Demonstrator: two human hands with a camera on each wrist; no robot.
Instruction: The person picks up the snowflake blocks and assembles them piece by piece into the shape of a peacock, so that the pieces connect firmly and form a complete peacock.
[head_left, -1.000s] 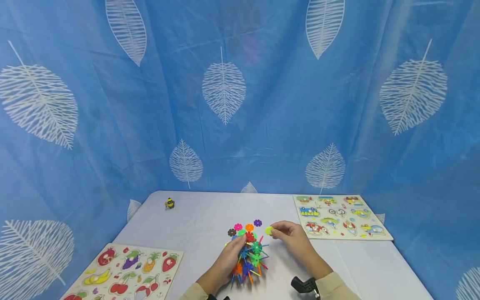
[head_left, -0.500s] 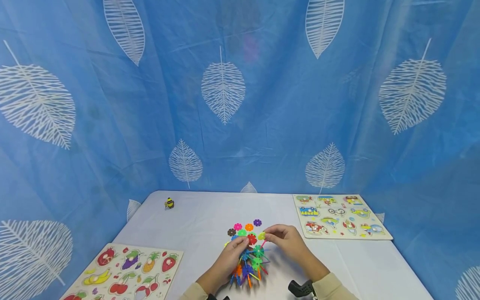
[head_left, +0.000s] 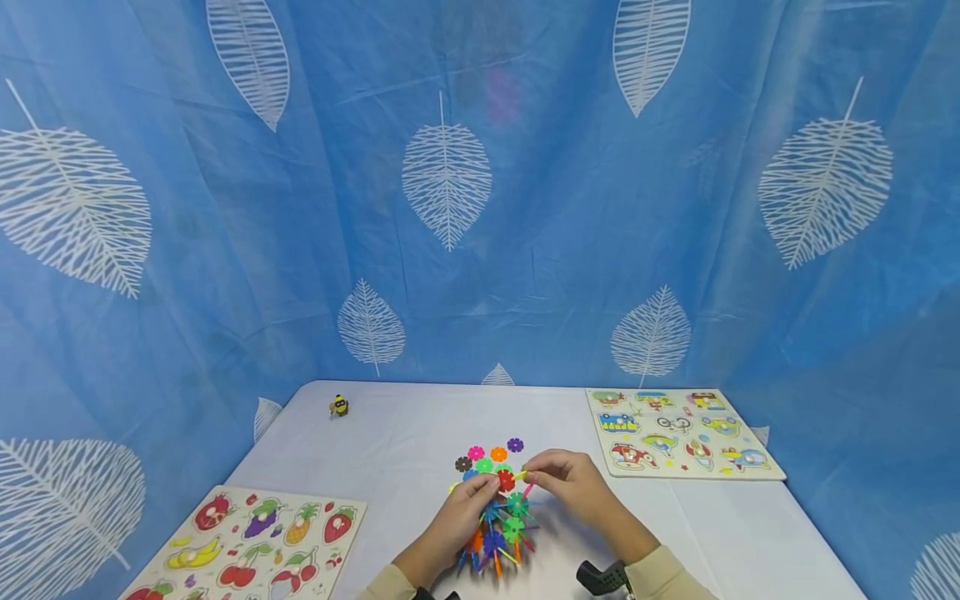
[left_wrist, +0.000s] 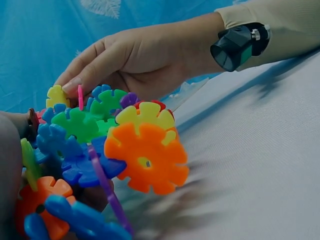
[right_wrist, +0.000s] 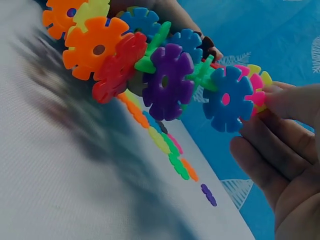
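My left hand holds a cluster of interlocked, notched plastic flower discs above the white table. Between the thumb and fingers of my right hand a yellow disc is pinched, right at the edge of a red disc on the cluster's far end. The left wrist view has the yellow disc under the right fingertips, with an orange disc facing the camera. In the right wrist view, a blue disc and a pink one overlap the yellow disc. Most left fingers are hidden behind the cluster.
Several loose discs lie just beyond the cluster, including a purple one and a brown one. A fruit puzzle board is at the front left, a vehicle puzzle board at the back right. A small yellow-and-black figure stands back left.
My right hand has moved left, bringing the yellow disc to the cluster and turning it edge-on. The left hand stays in place while the cluster tilts slightly.
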